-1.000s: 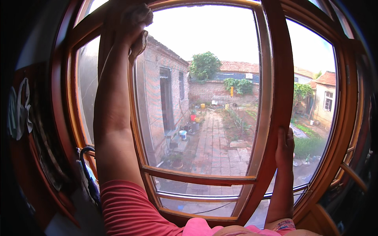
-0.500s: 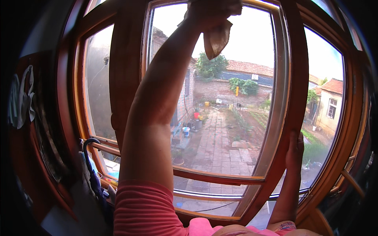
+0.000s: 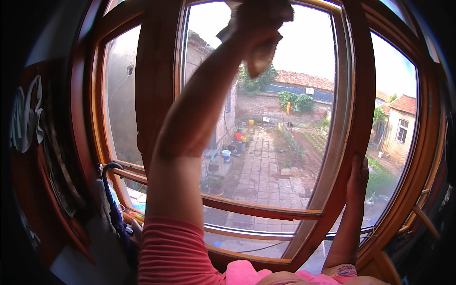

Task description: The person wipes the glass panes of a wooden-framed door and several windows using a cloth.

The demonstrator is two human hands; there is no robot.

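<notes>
My left hand (image 3: 259, 26) is raised high against the glass pane (image 3: 285, 118) of a wooden window sash (image 3: 354, 95), gripping a pale cloth (image 3: 261, 57) whose corner hangs down from the fist. The arm, in a pink-red sleeve, crosses the middle of the pane. My right hand (image 3: 357, 178) rests on the sash's right upright, fingers wrapped along the brown wood, lower down near the sill.
A second pane (image 3: 121, 99) stands at the left and a further frame (image 3: 418, 156) at the right. A dark folded umbrella (image 3: 114, 209) hangs at the lower left. Outside lie a paved yard, brick buildings and trees.
My left hand with the cloth has swept to the right along the top of the glass. My right hand has kept its place on the sash upright.
</notes>
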